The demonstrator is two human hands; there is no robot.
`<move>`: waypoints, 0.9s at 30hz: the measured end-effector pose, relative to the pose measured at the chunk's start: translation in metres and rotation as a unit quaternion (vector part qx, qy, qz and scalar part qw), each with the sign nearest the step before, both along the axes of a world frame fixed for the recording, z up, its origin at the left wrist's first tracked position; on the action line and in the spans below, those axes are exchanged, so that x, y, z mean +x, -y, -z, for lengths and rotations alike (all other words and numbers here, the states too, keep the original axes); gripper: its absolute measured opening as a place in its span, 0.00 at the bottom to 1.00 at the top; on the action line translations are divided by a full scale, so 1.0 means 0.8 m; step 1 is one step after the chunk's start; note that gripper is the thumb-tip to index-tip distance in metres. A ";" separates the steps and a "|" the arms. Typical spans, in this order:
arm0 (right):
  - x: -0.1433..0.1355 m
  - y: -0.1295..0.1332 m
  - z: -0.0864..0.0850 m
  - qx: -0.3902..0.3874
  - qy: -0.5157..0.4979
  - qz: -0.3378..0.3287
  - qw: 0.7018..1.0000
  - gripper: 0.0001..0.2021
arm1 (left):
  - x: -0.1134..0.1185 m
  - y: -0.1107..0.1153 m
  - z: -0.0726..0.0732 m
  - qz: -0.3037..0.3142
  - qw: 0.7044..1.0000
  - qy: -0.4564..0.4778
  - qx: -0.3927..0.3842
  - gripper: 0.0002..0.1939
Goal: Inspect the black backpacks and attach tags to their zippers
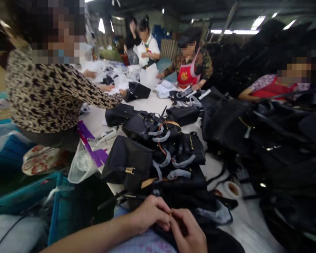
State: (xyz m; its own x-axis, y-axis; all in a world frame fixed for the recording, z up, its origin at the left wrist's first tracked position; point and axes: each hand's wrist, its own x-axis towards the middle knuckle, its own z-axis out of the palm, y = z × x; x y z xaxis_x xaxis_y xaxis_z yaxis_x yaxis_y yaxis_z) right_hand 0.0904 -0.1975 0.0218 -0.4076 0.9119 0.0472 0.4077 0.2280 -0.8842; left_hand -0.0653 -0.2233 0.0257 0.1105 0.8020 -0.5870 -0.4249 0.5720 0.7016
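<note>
My left hand (154,214) and my right hand (188,230) meet at the bottom centre, over a black bag (216,239) at my lap. Fingers of both hands are pinched together around something small, too small and blurred to name. Just beyond them lie several black handbags with wrapped handles; the nearest upright one (131,161) has a gold clasp. A plastic-wrapped handle (216,212) lies right of my hands.
Black bags (234,130) are heaped on the right. A tape roll (232,189) sits on the white table (252,214). Blue crates (55,211) stand at the left. A person in a patterned top (47,98) works at the left; several others are around the table.
</note>
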 end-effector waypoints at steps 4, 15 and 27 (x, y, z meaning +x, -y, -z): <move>0.000 0.010 -0.020 -0.024 -0.022 0.014 0.999 0.09 | -0.002 -0.004 -0.018 0.027 0.999 -0.021 -0.006 0.07; -0.001 0.013 -0.030 -0.015 -0.043 -0.001 0.999 0.07 | -0.006 -0.003 -0.028 0.058 0.996 -0.062 0.014 0.14; 0.003 0.018 -0.028 -0.066 -0.064 0.007 0.996 0.07 | -0.004 -0.001 -0.039 0.079 0.988 -0.114 0.070 0.12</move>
